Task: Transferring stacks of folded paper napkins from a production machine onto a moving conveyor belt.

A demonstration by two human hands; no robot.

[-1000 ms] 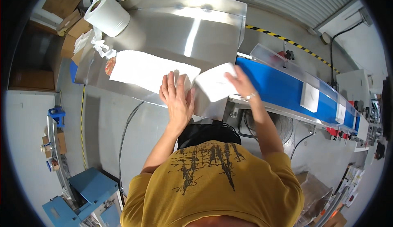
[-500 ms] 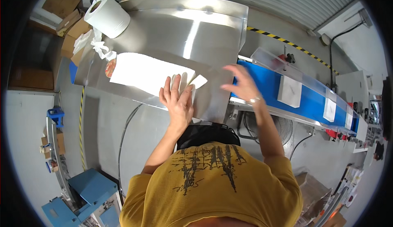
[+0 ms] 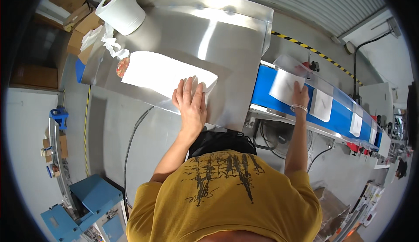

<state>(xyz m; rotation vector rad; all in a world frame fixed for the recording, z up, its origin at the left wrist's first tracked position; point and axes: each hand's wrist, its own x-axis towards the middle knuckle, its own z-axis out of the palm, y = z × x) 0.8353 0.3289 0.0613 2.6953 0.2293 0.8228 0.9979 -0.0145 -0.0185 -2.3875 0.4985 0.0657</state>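
Observation:
A long white stack of what look like flat paper pieces [image 3: 161, 74] lies on the steel table, its separate layers too bright to make out. My left hand [image 3: 190, 102] rests on the right end of this stack, fingers stretched and slightly apart. Over the near end of the blue conveyor belt [image 3: 262, 87], my right hand [image 3: 300, 97] has its fingers on the right edge of a flat white piece [image 3: 284, 85], apparently gripping it; the thumb is hidden. A round reddish thing [image 3: 123, 67] touches the stack's left end.
A big white paper roll [image 3: 126, 17] stands at the table's far left, crumpled paper [image 3: 111, 46] beside it. Further white pieces [image 3: 322, 105] ride on the belt. A clear guard [image 3: 338, 91] runs along its far side; a fan [image 3: 279, 141] sits below.
My right hand has gone from beside the table's right edge to the belt, where another white piece now lies under it. The angled piece by my left hand is gone. Belt pieces have shifted right.

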